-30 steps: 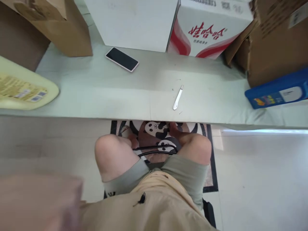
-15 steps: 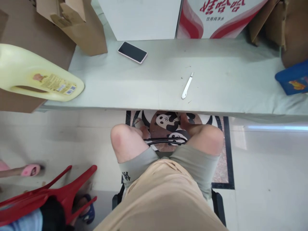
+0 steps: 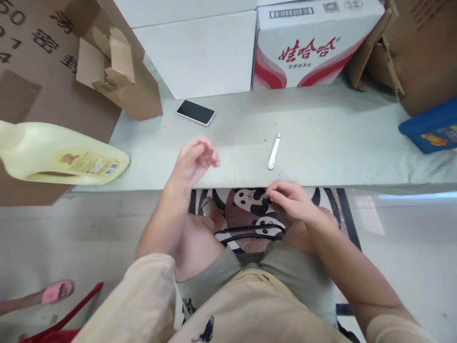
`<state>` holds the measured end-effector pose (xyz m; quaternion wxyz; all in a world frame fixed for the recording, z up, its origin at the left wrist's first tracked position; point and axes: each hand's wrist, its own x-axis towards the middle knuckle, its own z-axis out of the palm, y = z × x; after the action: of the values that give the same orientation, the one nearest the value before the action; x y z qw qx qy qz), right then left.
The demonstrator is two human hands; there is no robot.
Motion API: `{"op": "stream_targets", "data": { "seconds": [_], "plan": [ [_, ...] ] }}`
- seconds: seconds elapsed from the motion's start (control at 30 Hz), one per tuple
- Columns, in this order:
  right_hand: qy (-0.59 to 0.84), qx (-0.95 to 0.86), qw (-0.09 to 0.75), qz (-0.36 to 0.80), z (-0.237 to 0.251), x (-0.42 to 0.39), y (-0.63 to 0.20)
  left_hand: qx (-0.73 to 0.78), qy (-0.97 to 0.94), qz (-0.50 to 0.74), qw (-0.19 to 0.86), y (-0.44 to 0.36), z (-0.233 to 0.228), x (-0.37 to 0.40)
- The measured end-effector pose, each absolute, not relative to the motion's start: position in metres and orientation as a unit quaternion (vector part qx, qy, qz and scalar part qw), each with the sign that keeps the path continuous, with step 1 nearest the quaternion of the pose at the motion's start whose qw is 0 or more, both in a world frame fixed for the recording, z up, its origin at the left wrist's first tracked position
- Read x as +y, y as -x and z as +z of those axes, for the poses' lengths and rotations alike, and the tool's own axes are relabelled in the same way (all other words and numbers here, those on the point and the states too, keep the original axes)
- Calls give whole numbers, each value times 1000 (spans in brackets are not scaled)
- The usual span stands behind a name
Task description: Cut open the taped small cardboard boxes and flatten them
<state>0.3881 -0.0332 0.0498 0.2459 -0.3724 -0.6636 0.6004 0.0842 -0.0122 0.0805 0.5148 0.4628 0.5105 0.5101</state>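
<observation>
- The bench (image 3: 321, 143) runs off both sides of the view; cartons crowd its back edge.
- The yellow jug (image 3: 60, 152) lies on its side, its top cut off at the left.
- Both hands have come into view: left hand (image 3: 194, 159) loosely curled, holding nothing, over the bench's front edge; right hand (image 3: 291, 200) below that edge, fingers together, its contents hidden.
- The phone (image 3: 195, 112) lies flat.
- The small white tool (image 3: 274, 151) lies between the hands, long axis pointing away, tilted slightly right.

Empty hands (image 3: 194, 159) near white tool (image 3: 274, 151)
</observation>
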Motion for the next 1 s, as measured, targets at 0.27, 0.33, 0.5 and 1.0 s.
{"op": "stream_targets", "data": {
  "seconds": [0.27, 0.33, 0.5, 1.0],
  "plan": [
    [276, -791, 214, 503, 0, -2, -299, 757, -535, 362, 99, 68, 104, 58],
    [258, -825, 196, 462, -9, 0, -297, 795, -515, 321, 18, 101, 122, 57],
    [250, -844, 175, 441, -12, 0, -287, 823, -539, 159, 78, 84, 113, 80],
    [270, -859, 142, 412, -15, 1, -275, 914, -357, 112, 154, -5, 15, 206]
  ]
}}
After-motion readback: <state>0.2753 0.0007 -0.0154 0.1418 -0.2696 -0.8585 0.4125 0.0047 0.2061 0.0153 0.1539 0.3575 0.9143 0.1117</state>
